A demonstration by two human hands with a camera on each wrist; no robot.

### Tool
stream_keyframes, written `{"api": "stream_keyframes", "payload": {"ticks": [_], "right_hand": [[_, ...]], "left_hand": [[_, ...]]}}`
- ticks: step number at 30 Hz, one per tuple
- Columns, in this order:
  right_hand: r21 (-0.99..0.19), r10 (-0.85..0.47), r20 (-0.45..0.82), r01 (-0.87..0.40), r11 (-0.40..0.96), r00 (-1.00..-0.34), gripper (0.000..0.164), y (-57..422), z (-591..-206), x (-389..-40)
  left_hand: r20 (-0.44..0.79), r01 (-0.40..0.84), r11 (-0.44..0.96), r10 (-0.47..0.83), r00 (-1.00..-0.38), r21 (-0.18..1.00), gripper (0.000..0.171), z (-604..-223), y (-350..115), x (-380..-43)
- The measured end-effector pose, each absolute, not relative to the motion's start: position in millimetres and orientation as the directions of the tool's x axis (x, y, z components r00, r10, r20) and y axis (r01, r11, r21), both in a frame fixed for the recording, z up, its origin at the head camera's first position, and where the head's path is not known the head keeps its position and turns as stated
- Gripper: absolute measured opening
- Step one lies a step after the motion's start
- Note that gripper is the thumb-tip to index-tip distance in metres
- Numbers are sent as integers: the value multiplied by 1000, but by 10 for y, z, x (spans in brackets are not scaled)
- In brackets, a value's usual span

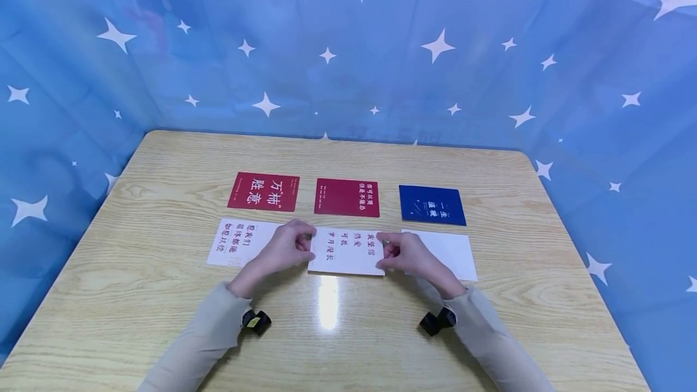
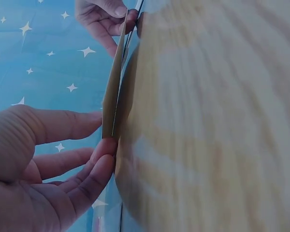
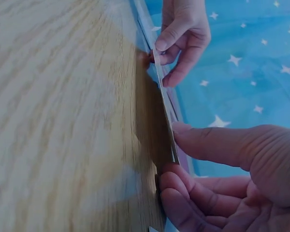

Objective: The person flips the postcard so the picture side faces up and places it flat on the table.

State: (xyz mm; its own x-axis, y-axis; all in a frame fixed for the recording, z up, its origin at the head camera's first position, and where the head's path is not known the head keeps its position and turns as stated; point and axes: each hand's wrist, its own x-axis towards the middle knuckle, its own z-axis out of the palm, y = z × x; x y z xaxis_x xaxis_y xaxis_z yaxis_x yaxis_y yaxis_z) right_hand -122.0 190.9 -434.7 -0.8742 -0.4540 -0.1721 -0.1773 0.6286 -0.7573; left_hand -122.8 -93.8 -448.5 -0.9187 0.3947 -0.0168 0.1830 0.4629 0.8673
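Note:
Both hands hold a white card (image 1: pixel 346 253) with dark printed characters, close over the middle of the table's front row. My left hand (image 1: pixel 283 245) pinches its left edge between thumb and fingers, and my right hand (image 1: pixel 412 255) pinches its right edge. Seen edge-on in the left wrist view, the card (image 2: pixel 115 79) tilts slightly from the tabletop, with a shadow beneath it. Under the left hand lies another white printed card (image 1: pixel 234 244), partly covered by it. A plain-looking white card (image 1: pixel 454 253) lies beside the right hand, which hides its left part.
Behind the white cards, a red card (image 1: pixel 264 201) with large white characters, a second red card (image 1: pixel 342 204) and a dark blue card (image 1: pixel 430 213) lie in a row. The wooden table (image 1: pixel 327 356) backs onto a blue star-patterned curtain (image 1: pixel 348 77).

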Motion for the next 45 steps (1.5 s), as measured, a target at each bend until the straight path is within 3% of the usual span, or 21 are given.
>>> {"api": "stream_keyframes", "payload": {"ticks": [7, 12, 14, 21, 25, 30, 32, 45], "right_hand": [[-719, -412, -252, -116, 685, -876, 57, 1850, -4335, -1243], [-668, -393, -268, -124, 734, -880, 19, 1811, -4320, -1247], [-648, -412, -242, -170, 743, -878, 12, 1806, -4324, -1247], [-639, -442, -197, -228, 735, -875, 13, 1814, -4326, -1239], [-666, -444, -202, -211, 716, -873, 11, 1825, -4323, -1237], [-733, -438, -152, -196, 651, -886, 40, 1911, -4329, -1241], [-740, -427, -110, -213, 638, -897, 45, 1968, -4311, -1247], [-716, -314, 38, -245, 654, -949, 39, 2354, -4216, -1270]], "left_hand": [[-22, 208, 547, 384, -923, 811, 43, -4478, -880, -1263], [-23, 223, 616, 364, -931, 755, 38, -4460, -826, -1273], [-29, 222, 641, 357, -934, 735, 37, -4450, -805, -1272], [-16, 243, 677, 352, -936, 694, 42, -4411, -766, -1262], [-25, 227, 633, 363, -932, 741, 42, -4416, -816, -1270], [-35, 179, 518, 376, -926, 837, 38, -4403, -885, -1294], [-21, 175, 486, 373, -928, 856, 35, -4379, -873, -1304], [18, 225, 400, 460, -888, 888, 35, -4194, -328, -1415]]}}
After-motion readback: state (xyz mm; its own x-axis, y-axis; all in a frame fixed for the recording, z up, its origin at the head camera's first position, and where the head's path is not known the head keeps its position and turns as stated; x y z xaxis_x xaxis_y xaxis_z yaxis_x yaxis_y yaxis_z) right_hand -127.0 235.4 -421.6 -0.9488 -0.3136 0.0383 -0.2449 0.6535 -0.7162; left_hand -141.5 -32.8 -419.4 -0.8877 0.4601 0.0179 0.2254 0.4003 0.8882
